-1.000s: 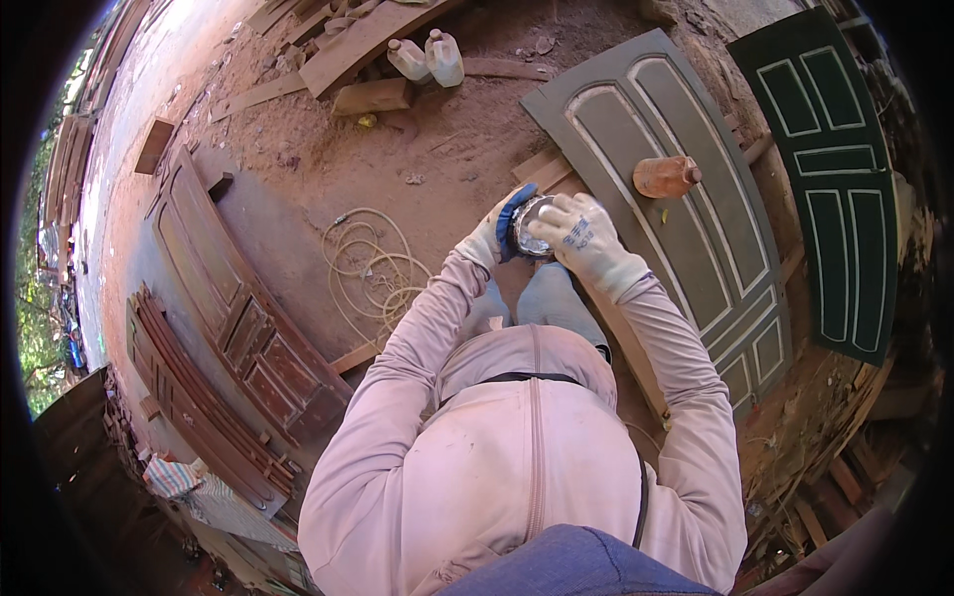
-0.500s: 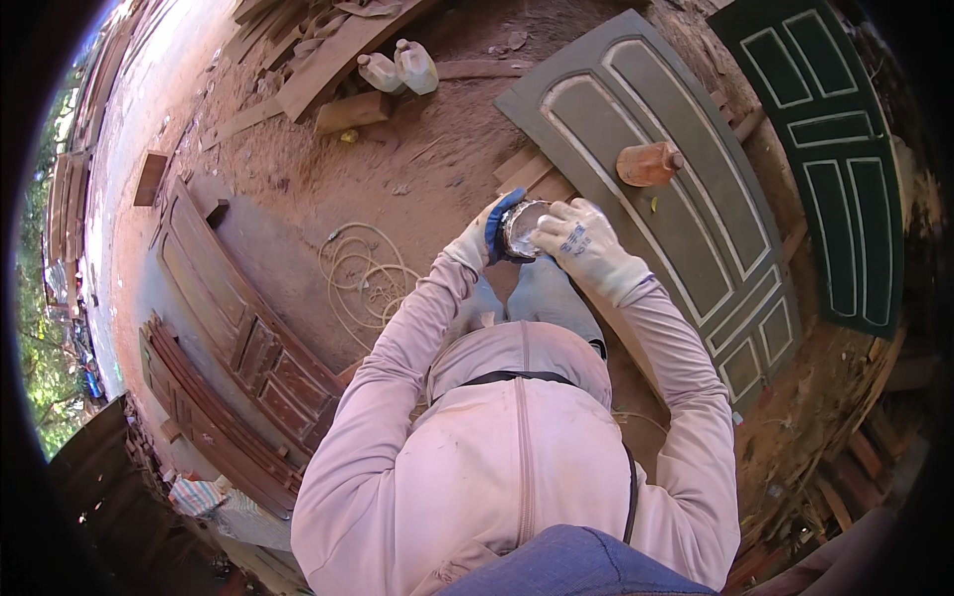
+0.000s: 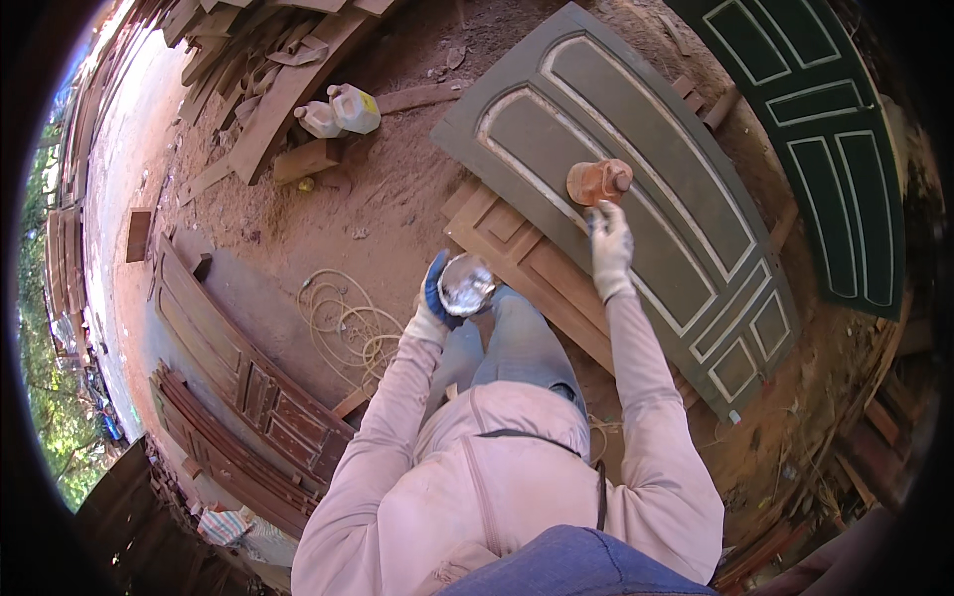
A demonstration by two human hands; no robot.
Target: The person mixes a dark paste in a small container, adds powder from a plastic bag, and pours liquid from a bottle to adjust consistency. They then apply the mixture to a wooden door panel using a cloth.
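Observation:
My left hand (image 3: 437,291), in a white glove with a blue coating, is wrapped round a small round metal bowl (image 3: 465,285) with a silvery, smeared inside. I hold it above my left knee, its mouth turned up. Out to the right, my right hand (image 3: 610,246), in a pale stained glove, has its fingers drawn together at the near side of a reddish-orange plastic bottle (image 3: 593,181). The bottle rests on a grey panelled door (image 3: 676,214) with whitish lines along its mouldings. Part of the bottle is hidden by my fingertips.
A brown panelled door (image 3: 507,233) lies partly under the grey one. A dark green door (image 3: 820,149) is at the far right, reddish-brown doors (image 3: 248,368) at the left. A coiled hose (image 3: 343,323) lies on the dirt. Plastic jugs (image 3: 353,109) and stacked planks (image 3: 263,89) are farther off.
My right hand has left the bowl and reached out right to the bottle. The left hand keeps the bowl, now tilted more toward view. The whole view has shifted.

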